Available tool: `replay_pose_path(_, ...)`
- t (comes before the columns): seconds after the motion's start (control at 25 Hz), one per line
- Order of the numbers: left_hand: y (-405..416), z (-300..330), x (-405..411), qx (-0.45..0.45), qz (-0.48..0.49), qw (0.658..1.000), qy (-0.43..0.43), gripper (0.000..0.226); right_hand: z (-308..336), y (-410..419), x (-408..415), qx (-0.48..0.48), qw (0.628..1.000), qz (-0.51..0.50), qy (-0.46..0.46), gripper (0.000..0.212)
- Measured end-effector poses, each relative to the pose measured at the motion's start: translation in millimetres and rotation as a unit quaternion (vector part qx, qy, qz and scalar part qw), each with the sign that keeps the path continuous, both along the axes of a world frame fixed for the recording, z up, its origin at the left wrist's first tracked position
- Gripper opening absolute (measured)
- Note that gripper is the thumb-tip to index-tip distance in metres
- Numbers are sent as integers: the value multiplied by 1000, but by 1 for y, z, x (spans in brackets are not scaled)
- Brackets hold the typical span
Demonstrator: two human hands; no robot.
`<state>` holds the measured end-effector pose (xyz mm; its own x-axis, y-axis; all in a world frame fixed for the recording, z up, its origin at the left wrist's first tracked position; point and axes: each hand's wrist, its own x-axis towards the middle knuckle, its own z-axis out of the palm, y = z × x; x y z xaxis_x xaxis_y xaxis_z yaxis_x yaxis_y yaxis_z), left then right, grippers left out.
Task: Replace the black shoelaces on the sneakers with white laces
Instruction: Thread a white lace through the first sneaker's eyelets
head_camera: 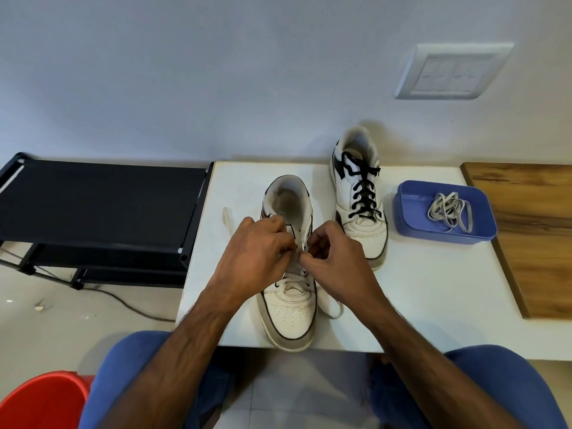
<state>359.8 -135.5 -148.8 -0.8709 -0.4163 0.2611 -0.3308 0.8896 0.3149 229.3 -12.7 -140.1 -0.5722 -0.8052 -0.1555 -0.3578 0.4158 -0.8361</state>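
Note:
A white sneaker (289,308) stands toe toward me at the front of the white table (427,298). A white lace (292,278) crosses its lower eyelets. My left hand (253,258) and my right hand (334,258) meet over its middle eyelets, fingers curled and pinching the white lace. One loose lace end (228,219) trails to the left, another loops out at the right (332,306). The second white sneaker (360,196) stands behind at the right, laced in black. A blue tray (411,212) to its right holds a bundled white lace (450,210).
A black fabric rack (99,199) stands left of the table. A wooden board (532,230) lies at the table's right. A red bucket (43,400) sits on the floor at lower left, and a black cable (130,306) runs across the floor. The wall is close behind.

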Motion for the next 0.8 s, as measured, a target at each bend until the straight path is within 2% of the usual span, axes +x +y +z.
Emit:
replay_pose_path(0.32, -4, -7, 3, 117, 26, 992, 46, 7, -2, 0, -1, -4, 1000, 7, -4, 25)
replay_pose_path(0.8, -3, -6, 2, 99, 23, 994, 37, 9, -1, 0, 0, -3, 1000, 5, -1, 24)
